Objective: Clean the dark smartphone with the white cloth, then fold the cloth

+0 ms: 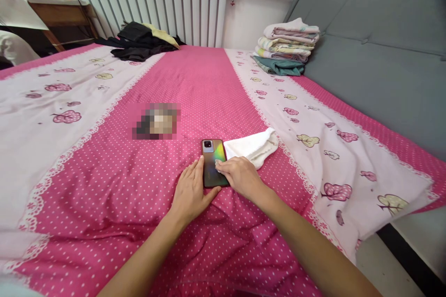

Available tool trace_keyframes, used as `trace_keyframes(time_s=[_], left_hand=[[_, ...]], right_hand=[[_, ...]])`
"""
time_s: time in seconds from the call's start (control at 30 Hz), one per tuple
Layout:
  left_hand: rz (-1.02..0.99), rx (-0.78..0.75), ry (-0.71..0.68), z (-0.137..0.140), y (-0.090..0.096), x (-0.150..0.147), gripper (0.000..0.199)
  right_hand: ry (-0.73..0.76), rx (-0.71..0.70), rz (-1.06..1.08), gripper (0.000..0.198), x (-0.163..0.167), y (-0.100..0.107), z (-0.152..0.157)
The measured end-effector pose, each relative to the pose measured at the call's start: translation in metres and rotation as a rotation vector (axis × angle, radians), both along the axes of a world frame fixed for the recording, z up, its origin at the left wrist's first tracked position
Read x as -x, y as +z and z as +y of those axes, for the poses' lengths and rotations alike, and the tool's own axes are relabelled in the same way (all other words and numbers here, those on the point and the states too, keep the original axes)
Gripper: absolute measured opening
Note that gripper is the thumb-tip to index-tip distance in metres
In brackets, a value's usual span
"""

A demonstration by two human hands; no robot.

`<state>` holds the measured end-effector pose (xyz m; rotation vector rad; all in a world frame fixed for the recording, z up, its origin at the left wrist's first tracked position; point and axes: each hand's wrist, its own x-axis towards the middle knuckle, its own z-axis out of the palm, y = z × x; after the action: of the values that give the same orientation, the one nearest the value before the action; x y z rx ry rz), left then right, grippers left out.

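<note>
A smartphone [210,174] lies back side up on the pink dotted bedspread, its camera block at the far left corner and a rainbow sheen on its back. My left hand [190,192] rests flat with fingers stretched along the phone's left edge, and its thumb reaches along the near edge. Pinched in the fingertips of my right hand [242,175] is a small crumpled whitish piece [218,164], pressed against the phone's back; its material is unclear. Just to the right of the phone lies a white cloth [252,147], partly behind my right hand.
A blurred-out item [158,121] lies on the bed [195,79] farther left. Dark clothes [137,41] are heaped at the far edge by a radiator [167,7]. Folded fabrics [287,46] are stacked beside the grey headboard [376,51]. A desk [66,11] stands far left.
</note>
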<state>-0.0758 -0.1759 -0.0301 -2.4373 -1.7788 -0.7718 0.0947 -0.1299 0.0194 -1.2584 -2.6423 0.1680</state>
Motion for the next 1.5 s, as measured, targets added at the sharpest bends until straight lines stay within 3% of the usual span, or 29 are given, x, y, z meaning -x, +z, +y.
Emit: trace_keyframes(time_s=[1.5], left_hand=[[-0.016,0.004,0.001,-0.0003,-0.0009,-0.0003,0.081]], right_hand=[[0.007,-0.021,0.004,0.027,-0.0001,-0.0003,-0.0005]])
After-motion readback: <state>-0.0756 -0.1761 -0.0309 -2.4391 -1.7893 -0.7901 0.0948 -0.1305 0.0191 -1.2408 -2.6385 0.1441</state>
